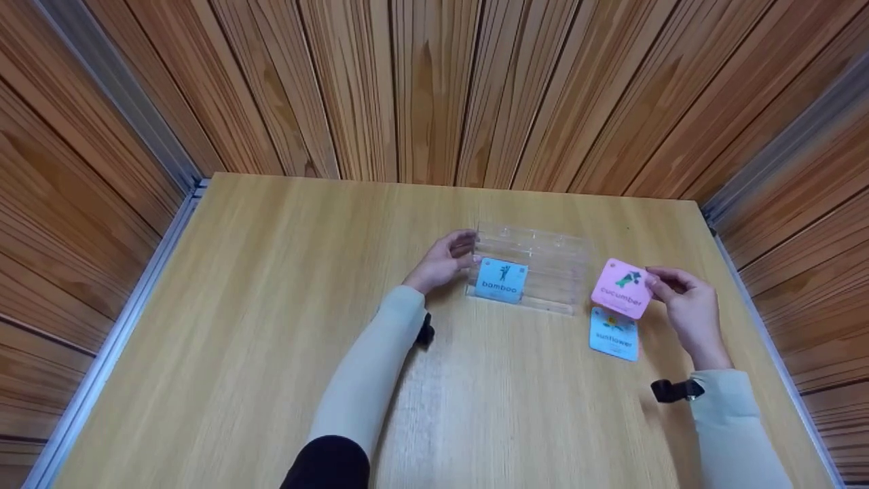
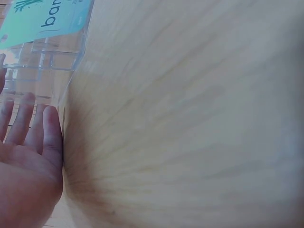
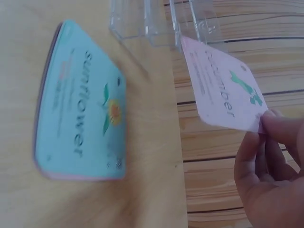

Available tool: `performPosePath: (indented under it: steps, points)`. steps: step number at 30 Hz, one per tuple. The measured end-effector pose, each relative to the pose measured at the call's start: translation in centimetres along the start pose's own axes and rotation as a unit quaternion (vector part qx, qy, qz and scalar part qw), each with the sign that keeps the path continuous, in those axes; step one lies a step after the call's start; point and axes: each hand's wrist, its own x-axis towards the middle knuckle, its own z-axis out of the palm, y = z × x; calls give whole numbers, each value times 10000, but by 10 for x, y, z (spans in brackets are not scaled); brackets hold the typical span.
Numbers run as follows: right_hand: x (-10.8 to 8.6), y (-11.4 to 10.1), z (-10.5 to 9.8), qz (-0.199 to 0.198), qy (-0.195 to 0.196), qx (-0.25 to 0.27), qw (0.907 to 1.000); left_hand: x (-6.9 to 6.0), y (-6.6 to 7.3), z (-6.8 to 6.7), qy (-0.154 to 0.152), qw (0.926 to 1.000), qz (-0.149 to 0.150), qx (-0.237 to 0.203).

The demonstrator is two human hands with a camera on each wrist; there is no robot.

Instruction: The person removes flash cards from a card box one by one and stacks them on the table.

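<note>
A pink card (image 1: 620, 288) printed "cucumber" is pinched at its right corner between the thumb and fingers of my right hand (image 1: 692, 312). It is held tilted above the table, partly over a blue "sunflower" card (image 1: 614, 335), which tops a small stack in the right wrist view. To the left stands a clear plastic rack (image 1: 553, 278) with stepped rows. A blue "bamboo" card (image 1: 501, 280) sits in its lower left. My left hand (image 1: 442, 261) is at the rack's left side, its fingers extended in the left wrist view (image 2: 28, 156); exact contact is hard to tell.
The wooden table (image 1: 271, 305) meets a plank wall (image 1: 428, 95) at the back, with plank walls on both sides too. Metal strips (image 1: 108, 380) run along the side edges. Black wrist straps (image 1: 672, 390) sit on both forearms.
</note>
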Motion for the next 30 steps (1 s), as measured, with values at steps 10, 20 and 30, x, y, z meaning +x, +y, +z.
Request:
performPosePath:
  steps: [10, 20, 30]
  points:
    - [-5, 28, -9, 135, -490, -174, 9986, 1, 0, 0, 23, 10000, -38, 45]
    - [-9, 46, -9, 159, -907, -207, 9955, 3, -2, 1, 40, 10000, -44, 32]
    - [-6, 57, -3, 201, -959, -687, 9928, 1, 0, 0, 8, 10000, -54, 39]
